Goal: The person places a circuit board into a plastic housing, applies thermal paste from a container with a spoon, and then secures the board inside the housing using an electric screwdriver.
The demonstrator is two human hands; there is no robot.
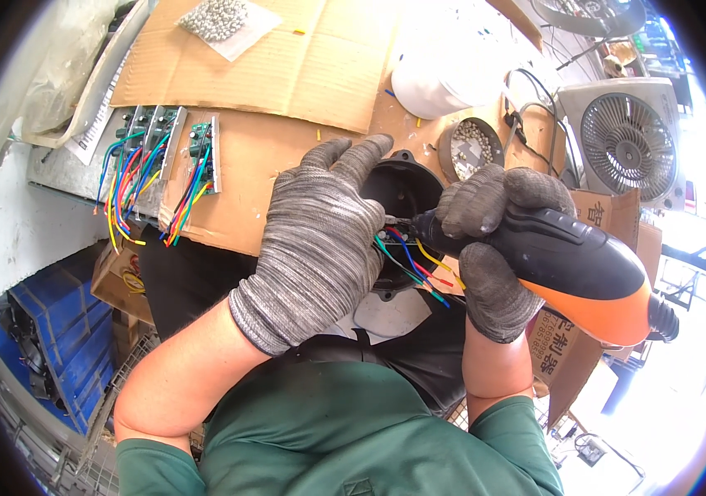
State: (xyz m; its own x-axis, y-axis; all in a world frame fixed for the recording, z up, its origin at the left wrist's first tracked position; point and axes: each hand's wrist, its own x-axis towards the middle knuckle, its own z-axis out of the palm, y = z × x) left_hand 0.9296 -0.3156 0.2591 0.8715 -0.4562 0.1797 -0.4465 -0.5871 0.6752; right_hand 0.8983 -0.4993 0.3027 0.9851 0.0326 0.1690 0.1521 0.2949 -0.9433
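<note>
A black and orange electric screwdriver [576, 252] lies in my right hand [493, 240], its gloved fingers wrapped round the front of the body. The metal bit points left into a round black housing [406, 186] in front of me. My left hand [315, 236], in a grey striped glove, grips the left side of this housing, fingers over its far rim. Its thumb side is close to the bit; what the bit touches is partly hidden. A green circuit board inside the housing trails coloured wires [419, 269] over the near rim.
At the left, several circuit boards [150, 128] with coloured wires lie on the cardboard [229, 207]. Small metal parts [216, 18] rest on a white sheet farther back. A round tin [450, 157] of small pieces, a white tub [427, 87] and a fan [627, 142] stand toward the right.
</note>
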